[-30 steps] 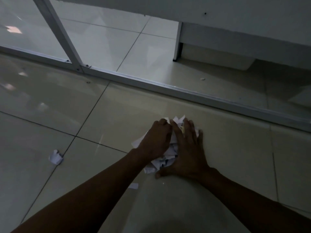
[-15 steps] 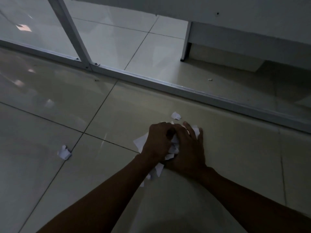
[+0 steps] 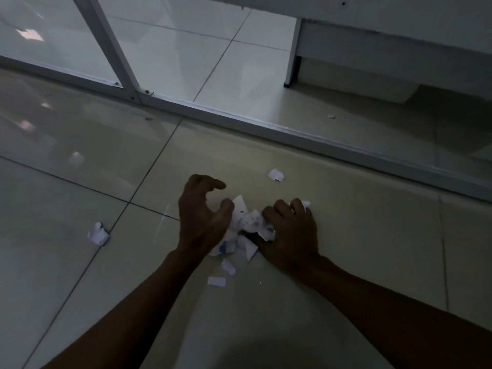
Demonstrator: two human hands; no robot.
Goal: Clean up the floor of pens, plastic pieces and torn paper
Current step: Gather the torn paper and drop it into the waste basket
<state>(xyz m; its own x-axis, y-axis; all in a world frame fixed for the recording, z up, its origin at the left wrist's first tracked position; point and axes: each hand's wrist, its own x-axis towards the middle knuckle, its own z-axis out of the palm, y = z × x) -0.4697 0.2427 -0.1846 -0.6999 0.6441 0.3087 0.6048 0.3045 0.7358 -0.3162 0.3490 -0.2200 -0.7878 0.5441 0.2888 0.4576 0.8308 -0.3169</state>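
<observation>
A heap of torn white paper [image 3: 246, 222] lies on the tiled floor between my hands. My right hand [image 3: 290, 230] grips the right side of the heap, fingers curled over the scraps. My left hand [image 3: 203, 211] hovers at the heap's left edge, fingers bent like a claw and spread, holding nothing that I can see. Loose scraps lie apart: one beyond the heap [image 3: 276, 174], two small ones nearer me [image 3: 228, 266] [image 3: 216, 280], and a crumpled piece far left [image 3: 98, 233].
A white metal door track [image 3: 266, 123] crosses the floor beyond the hands, with an upright frame post [image 3: 106, 41] at left. White furniture with a leg [image 3: 292, 54] stands behind it, and a tiny speck [image 3: 331, 116] lies on the floor there.
My hands were pressed together over the heap; now the left hand has lifted and drawn left, uncovering the paper. Several scraps have come loose around the heap. The right hand's fingers have curled.
</observation>
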